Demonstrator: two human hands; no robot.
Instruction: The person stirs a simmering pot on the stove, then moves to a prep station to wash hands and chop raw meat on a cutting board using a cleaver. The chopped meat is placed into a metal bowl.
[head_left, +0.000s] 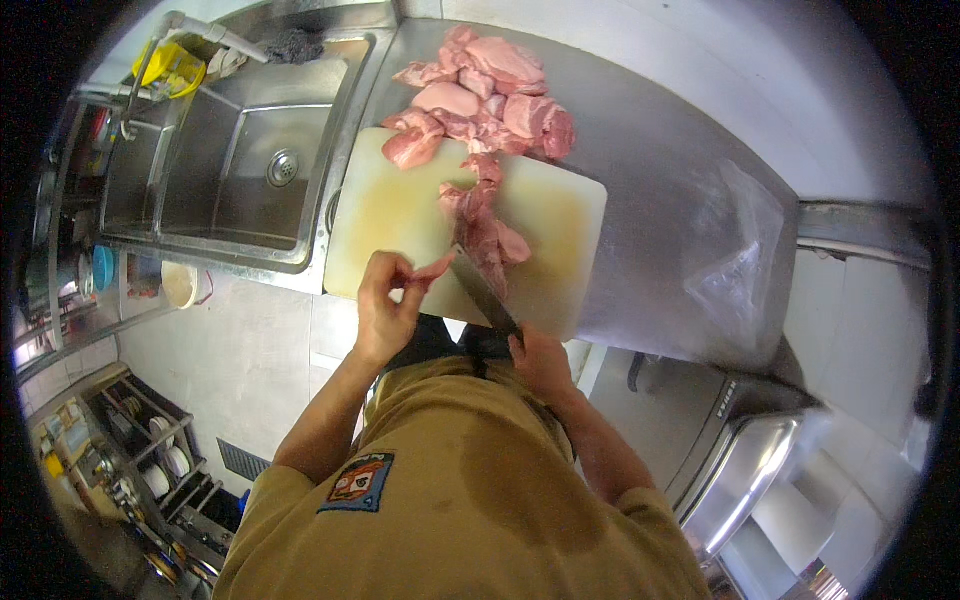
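My left hand (388, 304) pinches a thin strip of raw meat (433, 269) over the near edge of a white cutting board (570, 247). In my right hand (541, 361) is the handle of a knife (486, 294), whose blade points away and to the left, its tip close to the strip. Beside the blade, a long piece of raw meat (480, 214) lies down the middle of the board. A pile of raw meat pieces (480, 97) rests at the far side, partly on the board and partly on the steel counter.
A steel sink (259, 172) with a tap (142, 75) and a yellow basket (176, 69) adjoins on the left. Clear plastic film (731, 262) lies on the steel counter (645, 225) at right. A white bucket (181, 285) stands below the sink; a dish rack (157, 442) is at lower left.
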